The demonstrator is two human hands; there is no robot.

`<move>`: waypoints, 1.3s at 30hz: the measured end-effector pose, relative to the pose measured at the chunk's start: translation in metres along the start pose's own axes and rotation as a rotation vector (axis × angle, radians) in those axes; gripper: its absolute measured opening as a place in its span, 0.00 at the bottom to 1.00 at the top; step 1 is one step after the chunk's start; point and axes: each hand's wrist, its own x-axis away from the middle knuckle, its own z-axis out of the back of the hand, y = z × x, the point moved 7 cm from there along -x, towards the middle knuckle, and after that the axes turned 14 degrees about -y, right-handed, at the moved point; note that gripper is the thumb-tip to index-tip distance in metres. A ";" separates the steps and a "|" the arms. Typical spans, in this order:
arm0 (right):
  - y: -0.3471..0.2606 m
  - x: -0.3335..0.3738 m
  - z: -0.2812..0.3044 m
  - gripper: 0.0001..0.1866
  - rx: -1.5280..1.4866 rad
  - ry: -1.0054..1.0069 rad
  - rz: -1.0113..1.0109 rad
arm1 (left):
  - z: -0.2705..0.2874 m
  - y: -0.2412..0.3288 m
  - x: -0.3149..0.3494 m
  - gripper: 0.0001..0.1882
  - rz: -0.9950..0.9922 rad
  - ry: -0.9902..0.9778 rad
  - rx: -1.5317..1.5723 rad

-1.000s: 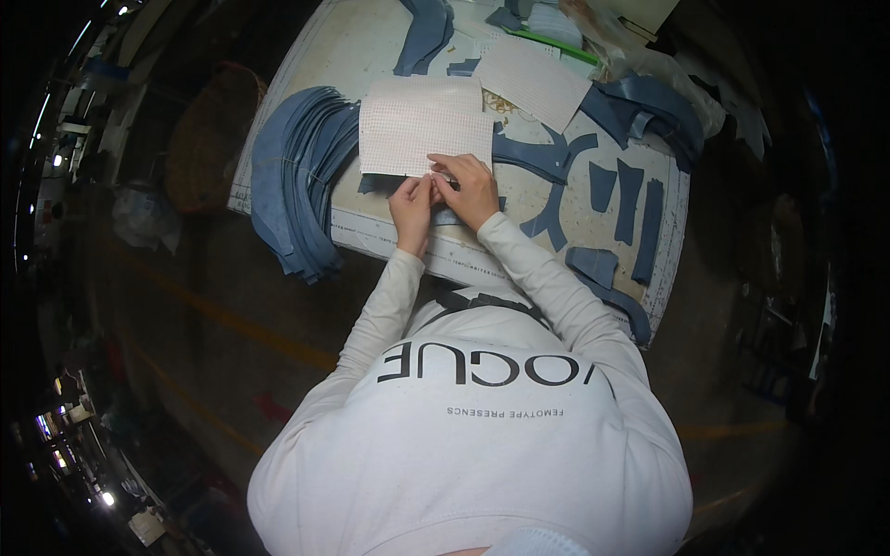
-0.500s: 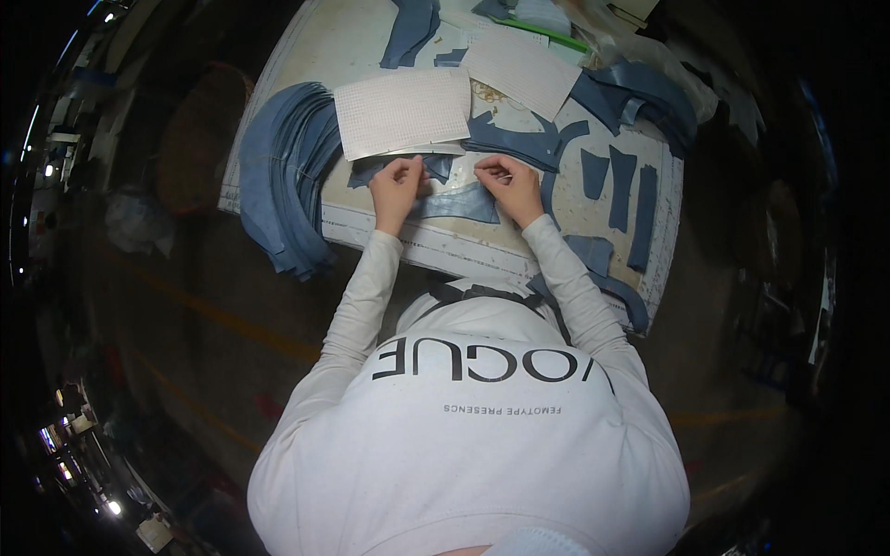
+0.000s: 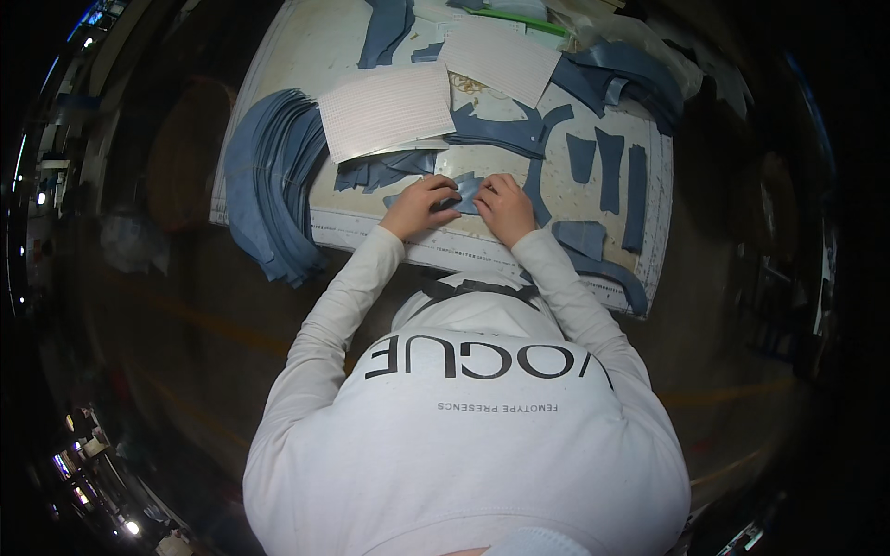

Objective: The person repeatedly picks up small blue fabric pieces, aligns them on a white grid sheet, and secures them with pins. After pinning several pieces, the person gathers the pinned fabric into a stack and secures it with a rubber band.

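Observation:
Near the table's front edge, my left hand point(image 3: 423, 207) has its fingers curled onto a small blue leather-like piece point(image 3: 471, 192). From the other side, my right hand point(image 3: 506, 211) grips the same piece with bent fingers. Parts of the piece are hidden under both hands. Just beyond my left hand, a loose pile of blue cut pieces point(image 3: 384, 170) lies partly beneath a white dotted sheet point(image 3: 385, 111). Larger curved blue pieces point(image 3: 501, 132) are spread beyond my right hand.
A thick bundle of curved blue strips point(image 3: 269, 185) hangs over the table's left edge. Another white sheet point(image 3: 501, 63) lies farther back, beside yellowish rubber bands point(image 3: 466, 84). Separate blue pieces point(image 3: 609, 171) lie at right; a folded blue bundle point(image 3: 640, 79) sits at the back right.
Both hands have moved slightly nearer to me and closer together, from pinching apart to gripping the small blue piece between them. The whole view has shifted a little.

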 end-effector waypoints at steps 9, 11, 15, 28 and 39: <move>0.026 0.002 0.012 0.05 -0.175 0.098 -0.154 | 0.009 0.003 -0.001 0.28 0.061 -0.030 0.082; 0.027 0.003 0.012 0.04 -0.178 0.088 -0.151 | 0.009 0.004 -0.001 0.29 0.062 -0.057 0.103; 0.024 0.005 0.008 0.03 -0.195 0.060 -0.127 | 0.007 -0.001 -0.001 0.25 0.088 -0.089 0.018; 0.024 -0.001 0.015 0.08 -0.184 0.143 -0.137 | 0.008 0.000 -0.001 0.13 0.083 -0.033 0.040; -0.003 0.004 0.004 0.12 -0.009 0.008 -0.015 | -0.002 -0.001 0.002 0.10 0.019 0.016 -0.122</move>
